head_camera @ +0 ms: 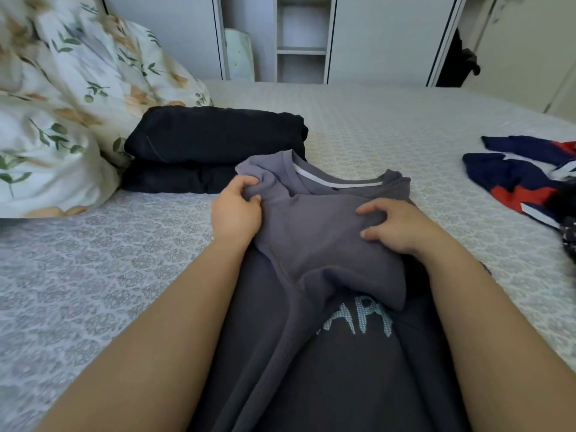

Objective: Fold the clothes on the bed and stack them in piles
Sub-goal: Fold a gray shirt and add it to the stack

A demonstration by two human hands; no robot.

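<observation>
Grey T-shirt (pixel 318 244) lies on the bed (pixel 405 126), directly in front of the person, collar end pointing away toward the wardrobe (pixel 392 35). A white band lines the inside of the neckline. Pale printed lettering shows on the lower part of the garment, partly covered by a fold of the same cloth — only some letters readable.

Left hand (pixel 237 210): fingers and thumb curled, pinching a bunch of the shirt's fabric at its left shoulder, which is lifted off the bed.

Right hand (pixel 396 222): fingers bent and gathered into the cloth near the right shoulder, thumb tucked against the fabric; grips the shirt.

Folded dark clothes (pixel 215 148) form a stack just beyond the left hand — two bundles, one on top of the other. The shirt's raised shoulder overlaps the stack's near right corner in view; contact cannot be told.

Navy, red and white garment (pixel 517 179) lies unfolded at the right edge of the bed, well apart from the shirt.

Floral bedding (pixel 62 98) is heaped at the left, touching the dark stack.
</observation>
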